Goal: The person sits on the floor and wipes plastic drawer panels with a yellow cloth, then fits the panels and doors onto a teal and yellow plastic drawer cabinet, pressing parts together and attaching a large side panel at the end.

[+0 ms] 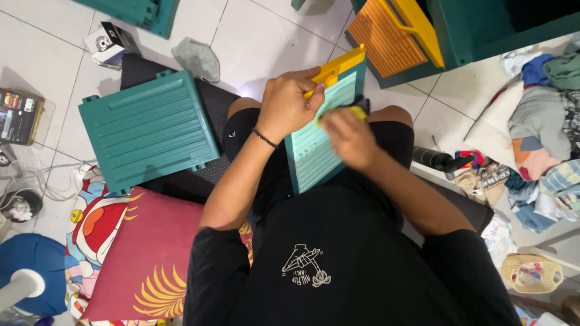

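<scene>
**Grip clamped on yellow trim, panel across lap**

Left hand [285, 104] pinched shut on yellow trim [338, 66] at 12 o'clock edge of teal slatted panel [317, 142]; right hand [349, 136] blurred, closure impossible to tell. Probably fitting trim onto panel; next likely needs steady pressing along edge. Second teal panel [148, 130] at 9 o'clock; small black-and-white box [109, 42] at 10 o'clock.

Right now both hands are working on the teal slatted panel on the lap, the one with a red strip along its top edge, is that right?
Not quite: the head view shows both the left hand and right hand on the teal slatted panel, but the strip along its top edge is yellow, not red.
</scene>
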Motion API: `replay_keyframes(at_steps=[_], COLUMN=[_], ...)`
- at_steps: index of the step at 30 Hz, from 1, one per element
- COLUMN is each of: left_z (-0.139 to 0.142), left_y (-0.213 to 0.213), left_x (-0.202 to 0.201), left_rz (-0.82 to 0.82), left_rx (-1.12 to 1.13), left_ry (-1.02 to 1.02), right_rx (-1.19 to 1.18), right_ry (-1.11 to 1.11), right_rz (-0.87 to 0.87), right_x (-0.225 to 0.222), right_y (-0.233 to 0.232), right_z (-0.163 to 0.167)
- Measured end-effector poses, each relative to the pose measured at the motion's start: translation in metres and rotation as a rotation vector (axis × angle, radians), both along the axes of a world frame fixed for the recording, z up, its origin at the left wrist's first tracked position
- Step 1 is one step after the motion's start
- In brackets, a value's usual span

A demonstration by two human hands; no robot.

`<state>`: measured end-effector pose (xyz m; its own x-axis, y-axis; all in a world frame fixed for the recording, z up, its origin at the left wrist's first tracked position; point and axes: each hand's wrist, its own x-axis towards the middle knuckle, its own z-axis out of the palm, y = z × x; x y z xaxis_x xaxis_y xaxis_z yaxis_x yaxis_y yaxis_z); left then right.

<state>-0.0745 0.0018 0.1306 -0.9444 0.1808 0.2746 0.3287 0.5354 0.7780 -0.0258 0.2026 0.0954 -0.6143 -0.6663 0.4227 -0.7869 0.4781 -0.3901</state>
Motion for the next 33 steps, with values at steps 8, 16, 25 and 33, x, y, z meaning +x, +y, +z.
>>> replay_keyframes(at_steps=[8, 16, 25, 33], left_z=[0.000, -0.001, -0.010, -0.006], left_y=[-0.007, -0.005, -0.010, -0.005], left_x=[0.001, 0.001, -0.002, -0.006], left_rz=[-0.056, -0.004, 0.013, 0.035], left_rx=[0.058, 0.034, 0.022, 0.036], left_ry=[-0.082, -0.022, -0.032, -0.072], right_rx=[-0.155, -0.086, 0.010, -0.020], right_ry=[-0.029, 0.081, 0.070, 0.020], right_rz=[0.062, -0.055, 0.031, 0.061], right_x=[0.008, 0.002, 0.010, 0.012], right_y=[0.000, 0.013, -0.006, -0.013], right_z=[-0.015, -0.017, -0.004, -0.009])
